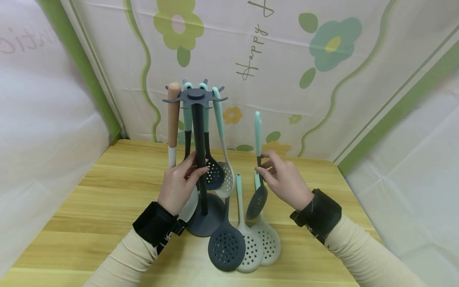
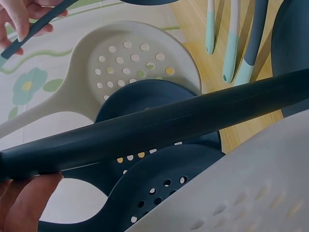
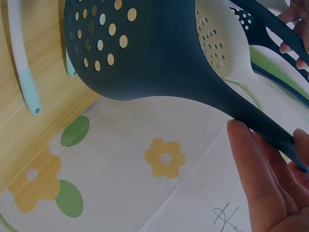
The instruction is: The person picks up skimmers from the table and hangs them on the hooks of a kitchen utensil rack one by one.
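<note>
My left hand [image 1: 178, 186] grips the dark pole [image 1: 198, 137] of a utensil stand, with the thumb in front. My right hand [image 1: 285, 180] pinches a dark skimmer [image 1: 257, 202] by its neck, below the mint handle. It is upright, handle up, right of the stand, and its perforated bowl fills the top of the right wrist view. From the stand's hooked top [image 1: 196, 95] hang several utensils: a dark skimmer [image 1: 215, 179], a pale skimmer [image 1: 227, 187] and one with a wood-coloured handle [image 1: 173, 119]. The left hand partly hides others.
On the wooden table [image 1: 107, 223], in front of the stand's round base [image 1: 211, 223], lie a dark skimmer [image 1: 226, 249] and two pale skimmers, overlapping; one pale skimmer [image 1: 270, 241] is rightmost. A flower-printed cloth [image 1: 222, 44] hangs behind the table.
</note>
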Demonstrator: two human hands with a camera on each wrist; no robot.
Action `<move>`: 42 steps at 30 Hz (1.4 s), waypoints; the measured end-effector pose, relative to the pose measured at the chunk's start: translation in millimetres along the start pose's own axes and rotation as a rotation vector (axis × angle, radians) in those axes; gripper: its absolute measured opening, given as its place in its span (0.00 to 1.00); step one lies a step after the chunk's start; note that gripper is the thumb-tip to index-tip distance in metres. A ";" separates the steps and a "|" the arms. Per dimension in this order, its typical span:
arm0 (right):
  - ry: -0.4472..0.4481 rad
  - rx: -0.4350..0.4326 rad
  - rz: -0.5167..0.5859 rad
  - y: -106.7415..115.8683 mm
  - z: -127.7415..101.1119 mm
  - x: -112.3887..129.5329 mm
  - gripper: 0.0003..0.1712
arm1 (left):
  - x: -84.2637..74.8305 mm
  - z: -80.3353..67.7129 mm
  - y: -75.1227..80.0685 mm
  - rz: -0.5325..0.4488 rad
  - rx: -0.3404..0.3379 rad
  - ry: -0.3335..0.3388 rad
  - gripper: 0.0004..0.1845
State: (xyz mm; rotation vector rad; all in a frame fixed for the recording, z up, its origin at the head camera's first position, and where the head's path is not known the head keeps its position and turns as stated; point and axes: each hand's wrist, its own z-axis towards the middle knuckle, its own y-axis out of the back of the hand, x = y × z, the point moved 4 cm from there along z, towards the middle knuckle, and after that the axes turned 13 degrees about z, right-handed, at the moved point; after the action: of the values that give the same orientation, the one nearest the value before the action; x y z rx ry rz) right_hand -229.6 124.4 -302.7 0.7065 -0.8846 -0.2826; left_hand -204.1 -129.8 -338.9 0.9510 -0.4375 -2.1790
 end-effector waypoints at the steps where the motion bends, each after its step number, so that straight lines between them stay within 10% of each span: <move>1: -0.003 0.001 0.006 0.2 0.2 0.8 0.15 | 0.0 0.1 0.0 0.000 -0.001 -0.001 0.19; 42: 0.125 0.019 -0.003 -5.7 7.5 31.4 0.18 | 0.7 -0.7 -1.0 -0.002 -0.009 -0.010 0.19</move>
State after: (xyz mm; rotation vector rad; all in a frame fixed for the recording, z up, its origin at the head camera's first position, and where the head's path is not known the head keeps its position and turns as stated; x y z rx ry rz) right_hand -215.9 101.1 -284.2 0.7352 -0.7682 -0.2301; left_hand -204.4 -129.6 -340.4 0.9363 -0.4313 -2.1862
